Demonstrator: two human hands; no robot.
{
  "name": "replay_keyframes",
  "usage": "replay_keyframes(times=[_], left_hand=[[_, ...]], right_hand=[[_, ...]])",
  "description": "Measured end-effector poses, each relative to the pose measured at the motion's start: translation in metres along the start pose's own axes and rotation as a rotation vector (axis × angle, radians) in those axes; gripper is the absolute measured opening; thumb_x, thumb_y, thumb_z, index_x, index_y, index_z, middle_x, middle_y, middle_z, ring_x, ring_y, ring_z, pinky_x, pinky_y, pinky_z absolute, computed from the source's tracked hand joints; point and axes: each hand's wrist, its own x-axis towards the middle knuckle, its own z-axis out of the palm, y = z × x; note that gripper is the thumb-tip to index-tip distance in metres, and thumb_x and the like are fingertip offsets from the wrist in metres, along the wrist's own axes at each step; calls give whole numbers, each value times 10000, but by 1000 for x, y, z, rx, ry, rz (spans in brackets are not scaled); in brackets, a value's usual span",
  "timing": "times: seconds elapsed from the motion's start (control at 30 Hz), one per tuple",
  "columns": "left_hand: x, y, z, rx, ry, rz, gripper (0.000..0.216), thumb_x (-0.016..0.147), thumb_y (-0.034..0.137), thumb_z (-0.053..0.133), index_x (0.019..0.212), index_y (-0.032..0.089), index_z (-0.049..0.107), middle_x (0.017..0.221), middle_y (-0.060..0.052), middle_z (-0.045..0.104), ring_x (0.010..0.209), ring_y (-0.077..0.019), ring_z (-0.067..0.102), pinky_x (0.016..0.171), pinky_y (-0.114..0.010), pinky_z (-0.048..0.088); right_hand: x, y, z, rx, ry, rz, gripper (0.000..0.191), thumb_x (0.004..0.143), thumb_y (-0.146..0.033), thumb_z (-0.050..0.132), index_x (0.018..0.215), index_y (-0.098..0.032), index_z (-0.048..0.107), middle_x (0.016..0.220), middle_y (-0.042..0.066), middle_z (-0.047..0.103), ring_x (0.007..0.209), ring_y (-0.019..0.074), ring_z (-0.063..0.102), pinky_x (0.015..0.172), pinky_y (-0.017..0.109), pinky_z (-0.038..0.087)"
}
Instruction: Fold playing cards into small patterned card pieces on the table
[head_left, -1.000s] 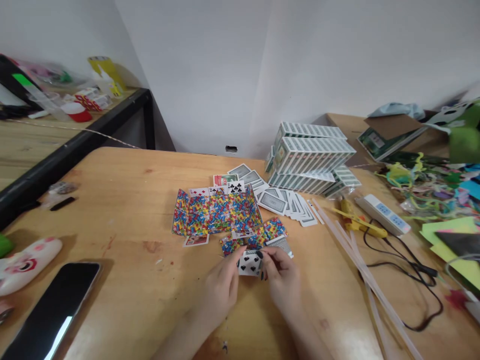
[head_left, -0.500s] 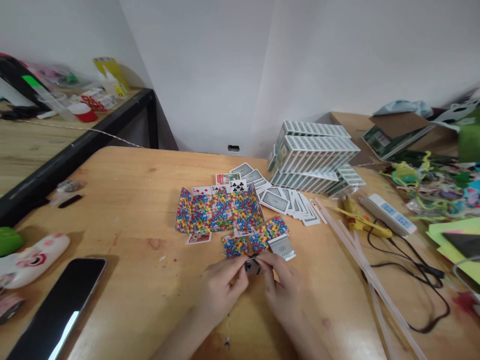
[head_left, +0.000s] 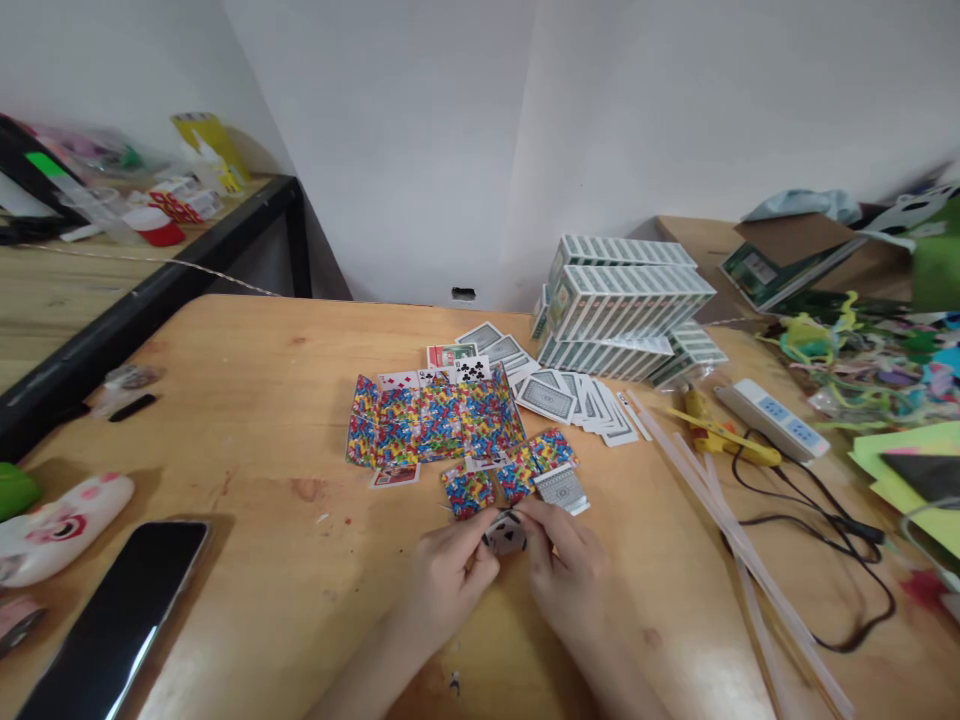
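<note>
Between my fingertips is a playing card (head_left: 507, 536) with black pips, bent or folded. My left hand (head_left: 454, 562) pinches its left side and my right hand (head_left: 564, 560) pinches its right side. Just beyond my hands lie small colourful patterned squares (head_left: 469, 490) and a grey-backed folded card (head_left: 562, 489). Farther back stands a wide folded structure of colourful patterned panels (head_left: 436, 420), with card faces showing along its back edge. A card (head_left: 395, 476) lies partly under its front.
Face-down cards (head_left: 547, 397) fan out behind, before stacked striped card boxes (head_left: 630, 300). To the right are clear glue sticks (head_left: 739, 540), a yellow glue gun (head_left: 720, 440) and a power strip (head_left: 776, 424). A phone (head_left: 120, 620) and a white plush-like object (head_left: 71, 525) lie left.
The card between my hands has tilted, so more of its pip side shows. Both hands keep their pinch and have barely moved. The view has shifted slightly.
</note>
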Motion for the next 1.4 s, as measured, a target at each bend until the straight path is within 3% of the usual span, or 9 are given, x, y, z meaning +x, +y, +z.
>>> replay_keyframes(times=[0.23,0.43,0.6,0.73,0.9,1.1,1.23,1.33,1.4], left_hand=[[0,1,-1,-74,-69,-82,384,780,112,393,1104,203,580,880,-45,708,743,-142,660,677,-230,527],[1,1,-2,-163,7,-141,342,794,152,479,1121,205,562,1021,-63,672,887,-159,642,767,-253,527],[2,-2,2,-204,77,-148,247,845,203,471,1049,212,610,947,-63,674,866,-152,639,726,-239,537],[3,-4,1,-202,159,-223,223,849,239,474,995,203,638,900,-61,683,791,-152,652,685,-243,544],[5,-6,-4,-169,197,-245,233,847,245,468,1002,191,633,878,-56,686,758,-146,653,660,-233,541],[5,-9,-3,-68,188,-292,236,860,215,407,953,185,622,870,-61,688,787,-155,649,705,-255,530],[2,-11,1,-35,168,-305,222,860,222,404,942,193,608,841,-55,689,764,-161,649,685,-261,525],[1,-12,3,-33,116,-284,209,858,220,413,946,205,602,832,-42,682,758,-159,644,669,-261,519],[2,-12,2,-56,98,-262,203,859,213,413,941,201,598,850,-45,674,779,-158,638,681,-264,517]], right_hand=[[-2,1,0,58,-6,116,152,820,-168,505,837,-203,652,718,29,705,605,141,644,565,226,501],[-2,-4,1,199,8,385,158,804,-255,530,854,-182,661,777,60,707,648,174,640,578,263,510],[4,-6,2,411,-63,566,238,787,-333,553,919,-154,637,724,60,683,582,160,590,513,251,473],[4,-5,5,318,-63,510,352,716,-342,646,1008,-155,586,601,-10,599,445,102,444,423,211,389],[3,-5,6,239,-80,389,182,748,-299,607,863,-170,666,626,9,578,538,124,502,516,233,434],[11,-7,2,640,-206,703,275,786,-400,550,793,-153,671,653,41,647,595,170,576,511,248,466],[8,-12,9,939,-291,864,331,802,-452,506,901,-177,661,679,52,661,581,192,599,457,262,462],[4,-14,12,1156,-424,952,341,827,-452,459,947,-190,642,771,68,672,659,211,625,489,286,482],[4,-14,11,1230,-431,1000,297,812,-420,508,965,-197,631,831,69,674,729,209,630,539,287,494]])
